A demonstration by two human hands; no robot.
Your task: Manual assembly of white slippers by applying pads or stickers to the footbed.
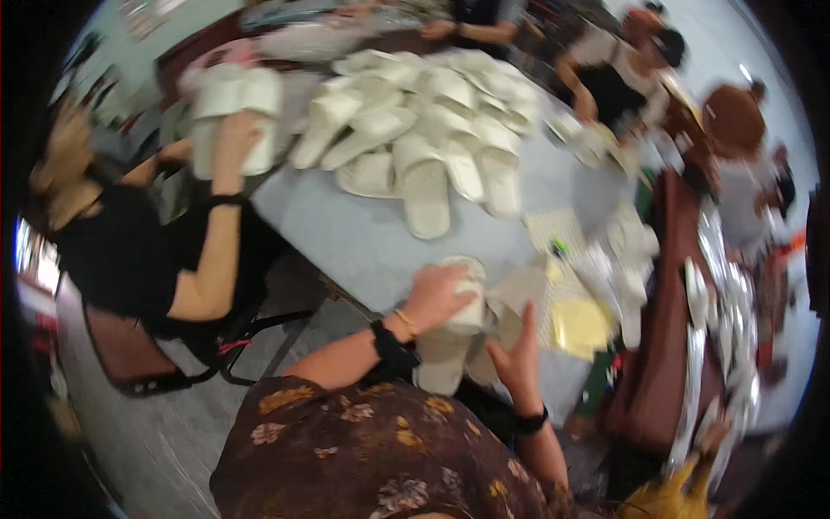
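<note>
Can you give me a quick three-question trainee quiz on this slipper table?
1. True or false: the left hand rests on top of a white slipper.
2. Where is the big pile of slippers? A) on the floor B) on the grey table, beyond the hands C) on a chair
3. What does the co-worker's hand at the left hold up?

Key
1. True; the right hand is open beside the slipper.
2. B
3. A stack of white slippers.
</note>
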